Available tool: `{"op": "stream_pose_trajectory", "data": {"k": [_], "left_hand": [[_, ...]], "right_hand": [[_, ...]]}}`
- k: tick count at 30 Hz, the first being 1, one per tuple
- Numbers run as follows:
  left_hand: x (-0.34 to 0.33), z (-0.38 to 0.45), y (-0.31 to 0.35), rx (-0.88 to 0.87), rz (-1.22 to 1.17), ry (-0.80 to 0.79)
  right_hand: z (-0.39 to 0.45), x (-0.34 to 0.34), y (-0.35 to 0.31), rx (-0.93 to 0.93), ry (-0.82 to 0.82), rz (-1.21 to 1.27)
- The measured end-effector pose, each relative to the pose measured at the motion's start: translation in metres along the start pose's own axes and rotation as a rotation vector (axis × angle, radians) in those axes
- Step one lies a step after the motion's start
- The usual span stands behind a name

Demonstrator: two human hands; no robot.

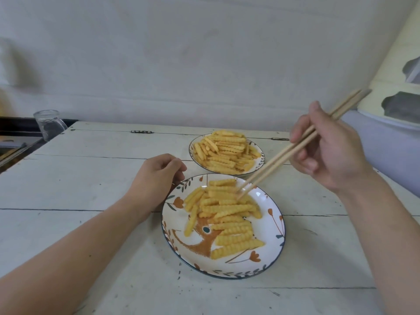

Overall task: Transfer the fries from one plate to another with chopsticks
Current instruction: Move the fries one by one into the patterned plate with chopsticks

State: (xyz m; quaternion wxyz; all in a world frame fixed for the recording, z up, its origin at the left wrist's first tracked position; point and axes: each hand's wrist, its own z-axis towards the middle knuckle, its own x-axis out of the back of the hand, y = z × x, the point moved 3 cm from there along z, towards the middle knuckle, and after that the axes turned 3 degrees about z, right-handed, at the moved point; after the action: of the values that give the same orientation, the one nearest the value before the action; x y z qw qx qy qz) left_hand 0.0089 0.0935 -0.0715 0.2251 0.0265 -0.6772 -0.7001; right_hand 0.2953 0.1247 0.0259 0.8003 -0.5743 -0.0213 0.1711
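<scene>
Currently I hold the chopsticks (293, 151) in my right hand (329, 151), fingers and thumb curled round the upper part of the shafts. The sticks slope down and to the left from that hand. Their tips sit slightly apart, at the far edge of the fries (227, 212) on the near plate (276, 220). Whether the tips clamp a fry I cannot tell; they touch or nearly touch the pile.

My left hand (156, 178) rests on the table (79, 178) with fingers loosely curled and holds nothing. Its fingertips lie just beside the near plate's left far rim; contact with the rim is not clear.

Near plate: between my two forearms, closer to the right of my left hand and below my right hand. It carries a painted orange and dark leaf pattern. Its crinkle-cut fries lie in a loose heap running from the far side toward the near right side, with part of the painted surface bare on the left.

Far plate (193, 153): beyond my left hand and to the left of my right hand, just past the near plate, rims close but apart. It carries a denser pile of fries (225, 151).

Glass (48, 123): well beyond and to the left of my left hand, at the table's far left corner.
</scene>
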Motion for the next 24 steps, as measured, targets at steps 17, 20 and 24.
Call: {"op": "stream_pose_trajectory", "data": {"k": [17,20,24], "left_hand": [[-0.001,-0.002,0.001,0.002,0.008,0.014],[-0.001,-0.003,0.002,0.002,0.027,-0.006],[-0.001,-0.004,0.003,0.001,0.033,-0.019]], "right_hand": [[0.000,0.016,-0.005,0.141,0.110,0.028],[0.023,0.008,-0.008,0.272,0.209,-0.217],[0.029,0.008,0.027,0.314,0.269,-0.360]]}}
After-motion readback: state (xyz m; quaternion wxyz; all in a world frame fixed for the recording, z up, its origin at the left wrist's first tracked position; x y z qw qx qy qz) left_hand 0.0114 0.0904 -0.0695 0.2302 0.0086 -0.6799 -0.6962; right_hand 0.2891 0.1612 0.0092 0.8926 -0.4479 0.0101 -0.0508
